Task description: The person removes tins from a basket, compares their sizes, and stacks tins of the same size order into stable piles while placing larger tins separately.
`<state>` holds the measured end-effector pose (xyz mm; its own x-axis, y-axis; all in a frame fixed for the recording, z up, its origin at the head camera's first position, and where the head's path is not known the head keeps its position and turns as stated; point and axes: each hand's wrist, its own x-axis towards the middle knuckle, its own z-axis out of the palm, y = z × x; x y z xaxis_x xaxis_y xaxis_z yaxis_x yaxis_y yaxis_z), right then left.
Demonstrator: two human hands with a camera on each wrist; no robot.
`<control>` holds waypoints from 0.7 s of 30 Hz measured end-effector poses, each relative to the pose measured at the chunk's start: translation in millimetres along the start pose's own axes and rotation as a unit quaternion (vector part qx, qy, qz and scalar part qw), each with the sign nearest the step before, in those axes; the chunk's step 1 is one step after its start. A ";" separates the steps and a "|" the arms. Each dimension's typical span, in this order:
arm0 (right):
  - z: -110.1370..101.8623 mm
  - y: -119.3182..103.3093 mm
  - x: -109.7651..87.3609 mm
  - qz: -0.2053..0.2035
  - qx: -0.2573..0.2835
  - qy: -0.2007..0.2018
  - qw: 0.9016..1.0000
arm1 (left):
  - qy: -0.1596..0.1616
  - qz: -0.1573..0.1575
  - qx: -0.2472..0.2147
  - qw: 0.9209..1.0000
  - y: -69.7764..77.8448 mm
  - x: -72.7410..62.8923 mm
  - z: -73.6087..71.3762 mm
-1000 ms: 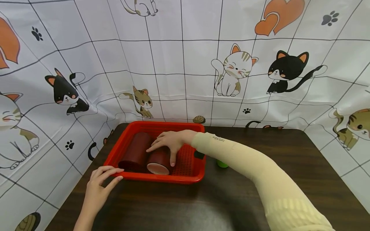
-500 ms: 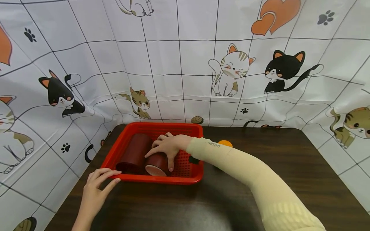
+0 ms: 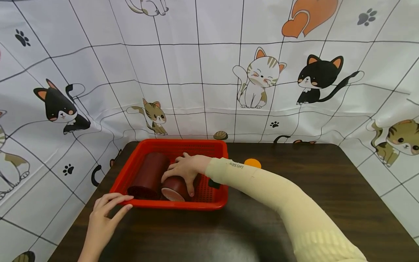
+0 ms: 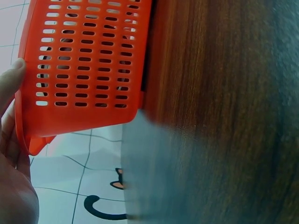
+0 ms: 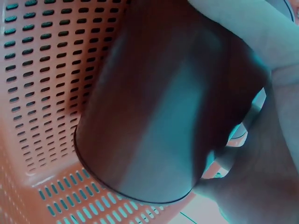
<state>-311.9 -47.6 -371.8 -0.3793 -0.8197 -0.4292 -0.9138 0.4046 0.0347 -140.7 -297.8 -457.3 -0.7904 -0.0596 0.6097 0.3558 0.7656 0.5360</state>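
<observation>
A red plastic basket (image 3: pixel 176 205) with slotted walls stands on the table. Inside lie two dark reddish-brown cylinders, side by side. My right hand (image 3: pixel 183 169) grips the right cylinder (image 3: pixel 177 185) from above, fingers and thumb spread round its side; its pale round end points toward me. In the right wrist view this smooth held cylinder (image 5: pixel 154 112) rests in the slotted basket (image 5: pixel 42 93). The other cylinder (image 3: pixel 150 174) lies untouched to its left. At the basket's front left corner my left hand (image 3: pixel 104 216) pinches the rim, thumb outside in the left wrist view (image 4: pixel 9 84).
Just right of the basket, an orange round thing (image 3: pixel 252 163) is partly covered by my right sleeve (image 3: pixel 258 182). The dark wooden table (image 3: pixel 196 236) extends forward and right. A white cat-print sheet (image 3: pixel 183 72) hangs behind and at both sides.
The head view has shifted slightly, moving the scene left. The gripped cylinder has turned a little with my right hand. The orange thing has come into view; a green patch is now hidden.
</observation>
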 end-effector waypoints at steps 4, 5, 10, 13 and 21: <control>-0.8 -2.7 0.8 0.007 -0.008 0.000 1.000 | 0.001 0.002 0.010 1.000 -0.3 0.4 -0.8; -0.4 -3.0 1.3 0.007 -0.011 0.000 1.000 | 0.001 0.001 0.012 1.000 -0.4 0.2 -0.8; 0.9 -3.7 2.2 0.003 -0.017 0.000 1.000 | 0.003 -0.002 0.013 1.000 -1.7 -0.6 -0.7; 2.3 -4.0 2.2 0.007 -0.020 0.002 1.000 | 0.004 0.004 0.010 1.000 -2.8 -0.1 -0.5; 5.4 -5.5 2.4 0.008 -0.030 -0.005 0.999 | 0.006 0.009 0.011 1.000 -3.8 0.0 -0.1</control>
<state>-307.0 -49.6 -377.9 -0.3934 -0.8093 -0.4362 -0.9146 0.3926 0.0966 -142.0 -300.8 -459.3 -0.7781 -0.0530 0.6259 0.3582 0.7811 0.5114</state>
